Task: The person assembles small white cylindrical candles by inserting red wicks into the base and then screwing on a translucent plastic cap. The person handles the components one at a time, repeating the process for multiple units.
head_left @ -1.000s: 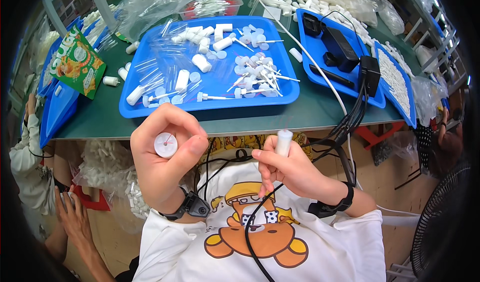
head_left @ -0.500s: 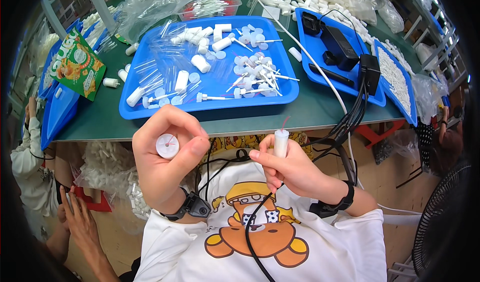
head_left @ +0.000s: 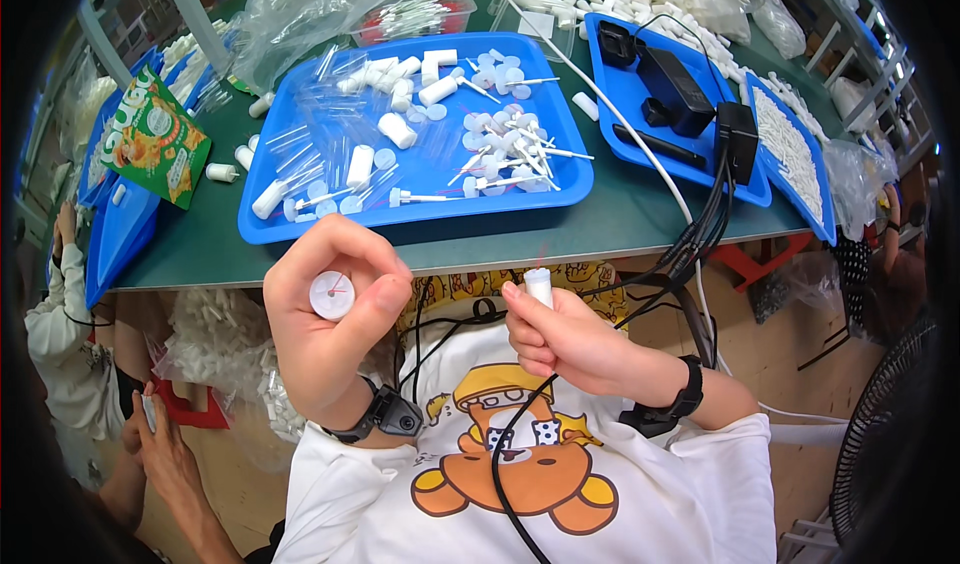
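Gripped in the left hand (head_left: 343, 342) is a white cylinder (head_left: 332, 295); the right hand (head_left: 572, 334) clasps a second cylinder (head_left: 540, 289). Beyond both, at twelve o'clock, lies a blue tray (head_left: 435, 218).

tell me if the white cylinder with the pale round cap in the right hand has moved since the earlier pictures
Yes, the white capped cylinder in the right hand has shifted left, judged against the large blue rectangular plastic tray.
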### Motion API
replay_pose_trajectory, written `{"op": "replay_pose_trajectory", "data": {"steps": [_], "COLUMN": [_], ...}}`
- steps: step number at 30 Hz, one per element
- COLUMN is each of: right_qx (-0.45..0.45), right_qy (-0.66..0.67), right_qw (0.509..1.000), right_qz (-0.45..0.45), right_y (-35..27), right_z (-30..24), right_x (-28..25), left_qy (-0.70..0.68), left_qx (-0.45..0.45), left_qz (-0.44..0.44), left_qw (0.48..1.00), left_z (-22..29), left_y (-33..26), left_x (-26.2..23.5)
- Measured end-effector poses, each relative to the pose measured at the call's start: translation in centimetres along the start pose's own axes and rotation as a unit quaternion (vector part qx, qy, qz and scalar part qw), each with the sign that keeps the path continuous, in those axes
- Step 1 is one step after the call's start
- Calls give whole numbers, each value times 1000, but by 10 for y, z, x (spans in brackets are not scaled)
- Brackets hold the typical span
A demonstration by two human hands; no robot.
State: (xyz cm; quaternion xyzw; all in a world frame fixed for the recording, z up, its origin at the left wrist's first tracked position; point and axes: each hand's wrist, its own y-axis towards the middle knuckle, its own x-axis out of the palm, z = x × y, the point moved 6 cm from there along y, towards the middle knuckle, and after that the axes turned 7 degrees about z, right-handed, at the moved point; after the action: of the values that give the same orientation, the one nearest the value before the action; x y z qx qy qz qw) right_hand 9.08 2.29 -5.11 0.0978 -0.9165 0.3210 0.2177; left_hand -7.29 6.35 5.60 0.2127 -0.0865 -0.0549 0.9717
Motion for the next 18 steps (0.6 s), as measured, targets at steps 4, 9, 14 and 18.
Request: {"op": "replay_pose_trajectory", "data": {"steps": [4, 9, 14, 18], "right_qx": [16, 2, 5, 7], "right_qy": [29, 16, -9, 35], "right_qw": [999, 1000, 999, 999], "right_qz": [10, 18, 52, 29], "right_y": [3, 13, 4, 2], "right_z": [2, 2, -1, -5], "right_x": [-2, -9, -4, 0], "left_qy": [8, 5, 10, 7], "left_qx": [1, -10, -8, -9], "left_qz": [5, 5, 4, 3], "left_qw": [1000, 1000, 1000, 1000], "left_z": [0, -2, -1, -1], "left_y": [-1, -1, -1, -2], "left_x": [-1, 1, 1, 2]}}
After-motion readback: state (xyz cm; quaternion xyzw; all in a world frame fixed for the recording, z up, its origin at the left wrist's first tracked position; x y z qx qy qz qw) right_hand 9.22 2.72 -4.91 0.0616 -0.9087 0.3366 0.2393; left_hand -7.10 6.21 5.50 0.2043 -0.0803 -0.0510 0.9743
